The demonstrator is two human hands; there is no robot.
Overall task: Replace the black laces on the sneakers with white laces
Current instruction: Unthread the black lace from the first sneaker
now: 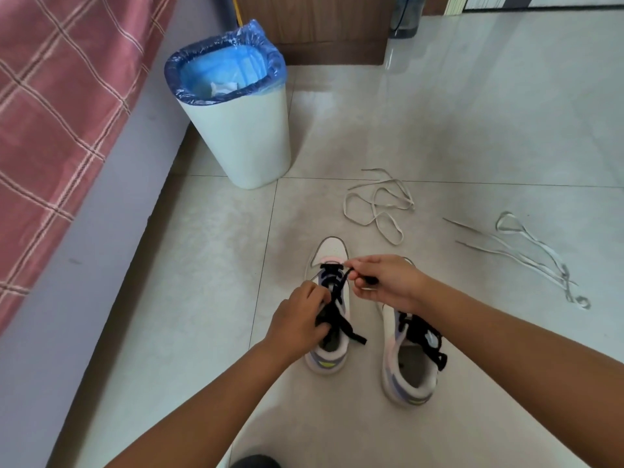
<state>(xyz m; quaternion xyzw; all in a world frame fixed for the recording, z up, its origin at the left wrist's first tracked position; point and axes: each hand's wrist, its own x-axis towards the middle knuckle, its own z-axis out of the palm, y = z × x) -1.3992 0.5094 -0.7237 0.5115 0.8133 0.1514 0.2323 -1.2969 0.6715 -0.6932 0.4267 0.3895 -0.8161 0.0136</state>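
Bin (243, 130) and two white laces (378, 204) lie beyond the sneakers (329, 319). Left hand (299, 320) and right hand (385, 280) both pinch the black lace (337, 298).

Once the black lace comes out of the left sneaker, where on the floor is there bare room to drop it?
Bare tile lies left of the left sneaker, between it and the bed base, below the bin. More lies beyond the white laces, toward the wooden cabinet. Crowded: between the sneakers, where both hands work, and right of the right sneaker by the second white lace.
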